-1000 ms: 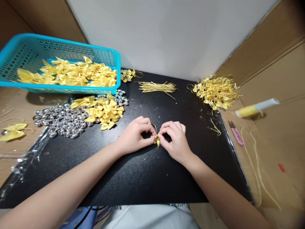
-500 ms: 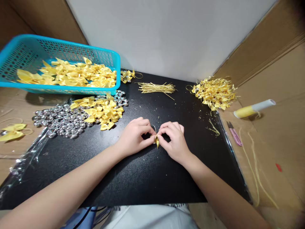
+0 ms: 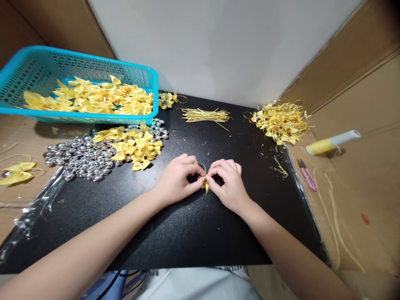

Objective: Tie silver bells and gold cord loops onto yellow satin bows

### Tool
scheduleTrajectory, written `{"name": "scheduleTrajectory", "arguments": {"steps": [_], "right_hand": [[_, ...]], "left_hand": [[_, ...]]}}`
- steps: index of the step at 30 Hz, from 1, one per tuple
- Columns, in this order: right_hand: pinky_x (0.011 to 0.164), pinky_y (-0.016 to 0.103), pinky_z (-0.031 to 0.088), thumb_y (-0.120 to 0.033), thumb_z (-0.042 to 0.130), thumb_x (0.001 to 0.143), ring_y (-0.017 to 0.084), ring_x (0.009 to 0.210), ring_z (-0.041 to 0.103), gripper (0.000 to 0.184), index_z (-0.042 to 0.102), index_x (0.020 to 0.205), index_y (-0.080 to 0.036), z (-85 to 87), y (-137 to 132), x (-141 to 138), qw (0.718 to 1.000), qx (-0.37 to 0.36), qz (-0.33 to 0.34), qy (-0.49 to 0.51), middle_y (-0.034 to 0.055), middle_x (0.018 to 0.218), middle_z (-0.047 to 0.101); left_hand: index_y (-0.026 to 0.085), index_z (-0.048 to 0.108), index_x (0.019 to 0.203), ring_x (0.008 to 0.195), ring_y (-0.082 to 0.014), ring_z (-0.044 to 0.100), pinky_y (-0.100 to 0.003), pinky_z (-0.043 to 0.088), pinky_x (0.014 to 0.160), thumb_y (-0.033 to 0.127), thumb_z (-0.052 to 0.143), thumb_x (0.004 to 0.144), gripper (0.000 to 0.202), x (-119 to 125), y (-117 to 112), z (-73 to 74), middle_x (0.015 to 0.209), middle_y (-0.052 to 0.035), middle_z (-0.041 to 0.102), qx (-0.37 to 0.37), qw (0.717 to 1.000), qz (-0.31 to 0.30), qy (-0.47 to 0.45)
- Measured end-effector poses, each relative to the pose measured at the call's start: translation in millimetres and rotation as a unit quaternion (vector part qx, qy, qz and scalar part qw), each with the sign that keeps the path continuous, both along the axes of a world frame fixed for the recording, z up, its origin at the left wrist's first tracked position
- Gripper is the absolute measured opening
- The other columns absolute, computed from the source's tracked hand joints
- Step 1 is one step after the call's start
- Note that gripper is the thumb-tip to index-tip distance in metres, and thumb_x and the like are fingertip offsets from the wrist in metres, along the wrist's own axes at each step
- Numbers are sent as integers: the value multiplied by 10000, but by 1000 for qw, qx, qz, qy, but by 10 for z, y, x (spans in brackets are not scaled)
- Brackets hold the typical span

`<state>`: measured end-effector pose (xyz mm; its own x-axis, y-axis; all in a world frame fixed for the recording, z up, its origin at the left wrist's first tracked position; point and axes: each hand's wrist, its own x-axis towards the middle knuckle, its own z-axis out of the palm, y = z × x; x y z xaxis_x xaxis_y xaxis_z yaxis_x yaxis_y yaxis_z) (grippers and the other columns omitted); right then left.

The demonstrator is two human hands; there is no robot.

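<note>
Pinched between my two hands at the middle of the black board (image 3: 187,237) is a small yellow bow (image 3: 206,186), with a thin cord loop (image 3: 203,166) rising behind it. My left hand (image 3: 179,178) grips it from the left with thumb and forefinger. From the right, my right hand (image 3: 229,183) pinches it the same way. Fingertips cover most of the bow. Left of my hands lie loose yellow bows (image 3: 137,148) beside a heap of shiny silver beads (image 3: 84,156). A bundle of gold cords (image 3: 204,115) lies beyond my hands.
A turquoise basket (image 3: 109,116) of yellow bows stands at the back left. At the back right sits a pile of looped bows (image 3: 281,123). Pink-handled snips (image 3: 308,177) and a yellow-and-white roll (image 3: 333,142) lie on the right. A grey wall (image 3: 218,50) rises behind.
My fingers have shifted very slightly on the bow, and the cord loop behind it shows a little more to the right. Everything else looks the same.
</note>
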<state>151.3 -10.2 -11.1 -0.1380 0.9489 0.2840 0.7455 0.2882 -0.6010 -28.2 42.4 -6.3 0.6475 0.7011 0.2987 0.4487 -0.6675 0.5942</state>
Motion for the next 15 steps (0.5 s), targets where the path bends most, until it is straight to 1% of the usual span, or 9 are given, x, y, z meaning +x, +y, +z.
{"name": "scheduleTrajectory", "arguments": {"steps": [3,8,15], "right_hand": [[866,369,302,-197,635,856,178,919,552,112,622,748,-224,0,0,-1,1000,-3,2,0,-13,916,669],[860,367,300,-184,642,847,176,916,552,110,624,745,-222,-6,0,-12,1000,0,1,-1,-15,913,667],[853,364,296,-180,650,840,171,909,550,113,625,739,-224,-2,2,-12,1000,1,-3,-2,-23,900,668]], "left_hand": [[169,725,775,678,-165,488,-299,370,663,259,601,854,173,-3,3,-8,700,-34,613,8,1000,-6,-2],[161,704,734,673,-162,483,-298,369,656,263,627,831,161,5,-14,-7,709,-39,620,29,999,13,17],[159,681,690,664,-159,481,-292,371,647,230,638,801,139,27,-31,-4,676,-31,597,32,999,21,26]]}}
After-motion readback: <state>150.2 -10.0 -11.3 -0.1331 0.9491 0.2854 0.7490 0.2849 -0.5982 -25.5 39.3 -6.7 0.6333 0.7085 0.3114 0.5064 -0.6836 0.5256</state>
